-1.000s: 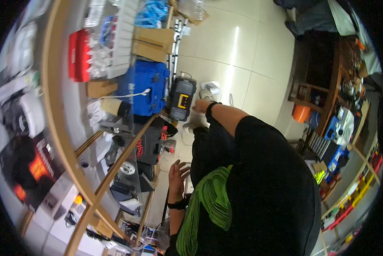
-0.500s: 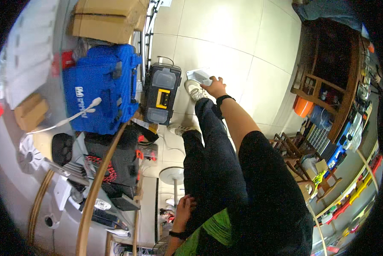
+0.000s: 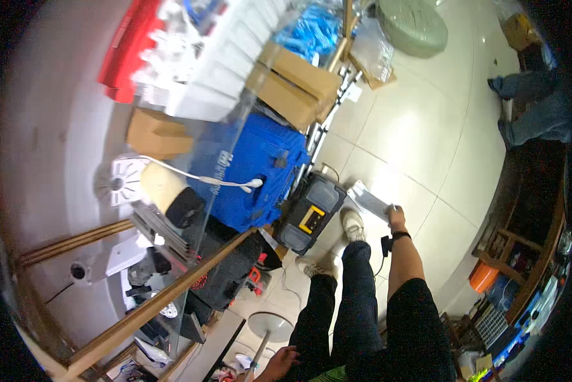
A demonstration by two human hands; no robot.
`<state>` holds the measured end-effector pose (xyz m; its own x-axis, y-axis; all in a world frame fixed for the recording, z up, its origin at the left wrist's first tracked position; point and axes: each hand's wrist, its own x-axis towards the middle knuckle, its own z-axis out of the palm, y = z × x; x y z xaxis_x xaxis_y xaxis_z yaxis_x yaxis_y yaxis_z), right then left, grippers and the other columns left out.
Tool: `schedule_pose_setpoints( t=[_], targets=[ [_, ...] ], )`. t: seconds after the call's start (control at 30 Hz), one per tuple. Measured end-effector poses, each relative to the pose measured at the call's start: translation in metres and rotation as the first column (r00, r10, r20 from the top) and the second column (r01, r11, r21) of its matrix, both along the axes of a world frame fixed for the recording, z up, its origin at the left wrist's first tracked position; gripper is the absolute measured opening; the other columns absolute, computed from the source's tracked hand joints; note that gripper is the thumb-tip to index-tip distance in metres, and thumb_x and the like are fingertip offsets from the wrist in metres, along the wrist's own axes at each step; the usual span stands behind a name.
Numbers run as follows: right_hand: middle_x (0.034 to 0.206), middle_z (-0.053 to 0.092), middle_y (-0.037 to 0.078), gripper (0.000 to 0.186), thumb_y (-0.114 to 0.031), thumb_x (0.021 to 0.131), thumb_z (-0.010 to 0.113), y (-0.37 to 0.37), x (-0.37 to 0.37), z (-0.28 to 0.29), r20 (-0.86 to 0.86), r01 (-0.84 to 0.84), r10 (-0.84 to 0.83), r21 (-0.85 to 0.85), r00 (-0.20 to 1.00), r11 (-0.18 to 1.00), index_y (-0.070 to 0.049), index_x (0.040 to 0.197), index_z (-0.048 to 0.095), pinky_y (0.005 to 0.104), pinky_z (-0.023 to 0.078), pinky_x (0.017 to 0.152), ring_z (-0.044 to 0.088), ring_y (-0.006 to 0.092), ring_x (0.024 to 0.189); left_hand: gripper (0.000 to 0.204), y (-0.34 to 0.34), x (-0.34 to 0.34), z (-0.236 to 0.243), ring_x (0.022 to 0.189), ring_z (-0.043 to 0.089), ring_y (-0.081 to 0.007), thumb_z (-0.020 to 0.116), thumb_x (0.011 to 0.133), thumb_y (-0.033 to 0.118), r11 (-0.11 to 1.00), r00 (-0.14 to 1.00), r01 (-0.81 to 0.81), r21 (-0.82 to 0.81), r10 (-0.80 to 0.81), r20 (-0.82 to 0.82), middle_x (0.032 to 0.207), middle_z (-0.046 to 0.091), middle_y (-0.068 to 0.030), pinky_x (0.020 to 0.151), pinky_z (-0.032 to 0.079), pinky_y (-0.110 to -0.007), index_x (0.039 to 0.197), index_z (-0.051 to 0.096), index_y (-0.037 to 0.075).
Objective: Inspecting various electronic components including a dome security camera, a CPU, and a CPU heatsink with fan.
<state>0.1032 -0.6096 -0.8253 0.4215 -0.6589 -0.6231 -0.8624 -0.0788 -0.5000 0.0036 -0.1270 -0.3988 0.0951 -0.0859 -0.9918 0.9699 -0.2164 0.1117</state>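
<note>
My right hand (image 3: 396, 218) is closed on one end of a flat grey panel (image 3: 371, 202) with a pale edge. The panel is tilted, just beyond my shoe (image 3: 352, 224); what it is exactly cannot be made out. A small dark piece with a thin cable (image 3: 385, 247) hangs beside my right wrist. Low in the picture, my left hand (image 3: 281, 363) lies by my thigh, fingers loosely bent and nothing seen in them. Left of the panel stands a black toolbox (image 3: 311, 210) with a yellow latch.
To the left are a blue case (image 3: 257, 172), a cardboard box (image 3: 299, 86) and a wooden-edged glass shelf (image 3: 165, 299) with a white cable (image 3: 203, 177). A round-topped stool (image 3: 270, 325) stands near my left hand. Another person's legs (image 3: 534, 105) are at the far right, above wooden furniture (image 3: 499, 254).
My view has turned and shifted, so the scene sits differently. My right hand has raised the grey panel beside my shoe, and more of it shows. My left hand stays by my thigh.
</note>
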Motion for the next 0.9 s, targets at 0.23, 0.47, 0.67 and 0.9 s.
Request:
schedule_pose_setpoints(
  t=[0.23, 0.47, 0.67, 0.9],
  targets=[
    [0.097, 0.059, 0.007, 0.039, -0.029, 0.085, 0.060, 0.046, 0.012, 0.133, 0.014, 0.323, -0.381, 0.502, 0.924, 0.803, -0.018, 0.120, 0.045, 0.0330, 0.045, 0.046, 0.056, 0.0217, 0.072, 0.035, 0.005, 0.010, 0.049, 0.088, 0.064, -0.0252, 0.051, 0.094, 0.030, 0.851, 0.800, 0.440, 0.286, -0.516, 0.305, 0.097, 0.063, -0.0146, 0.072, 0.052, -0.035, 0.114, 0.053, 0.001],
    [0.116, 0.050, 0.006, 0.044, -0.031, 0.082, 0.056, 0.070, 0.025, 0.404, -0.033, -0.083, 0.128, 0.597, 0.991, 0.798, -0.017, 0.122, 0.044, 0.0456, 0.047, 0.075, 0.047, 0.0263, 0.107, 0.038, -0.037, 0.029, 0.156, 0.086, 0.061, -0.0221, 0.055, 0.091, 0.029, 0.959, 0.717, 0.156, 0.236, -0.275, 0.641, 0.097, 0.062, -0.0146, 0.077, 0.049, -0.033, 0.118, 0.050, 0.002],
    [0.105, 0.051, 0.005, 0.036, -0.029, 0.084, 0.054, 0.090, 0.067, 0.559, 0.074, -0.437, 0.570, 0.724, 0.819, 0.534, -0.015, 0.116, 0.046, 0.0357, 0.046, 0.069, 0.051, 0.0183, 0.091, 0.040, -0.042, 0.045, 0.221, 0.091, 0.061, -0.0332, 0.055, 0.089, 0.029, 0.946, 0.522, 0.011, 0.325, -0.282, 0.805, 0.101, 0.060, -0.0201, 0.079, 0.048, -0.040, 0.114, 0.051, -0.003],
    [0.103, 0.053, 0.003, 0.039, -0.027, 0.084, 0.055, 0.214, 0.080, 0.657, 0.229, -0.583, 0.731, 0.764, 0.643, 0.274, -0.011, 0.118, 0.046, 0.0274, 0.045, 0.064, 0.052, 0.0146, 0.083, 0.048, 0.004, 0.032, 0.195, 0.100, 0.056, -0.0391, 0.051, 0.089, 0.038, 0.847, 0.472, 0.159, 0.507, -0.516, 0.714, 0.113, 0.057, -0.0227, 0.087, 0.046, -0.046, 0.120, 0.050, 0.001]
  ],
)
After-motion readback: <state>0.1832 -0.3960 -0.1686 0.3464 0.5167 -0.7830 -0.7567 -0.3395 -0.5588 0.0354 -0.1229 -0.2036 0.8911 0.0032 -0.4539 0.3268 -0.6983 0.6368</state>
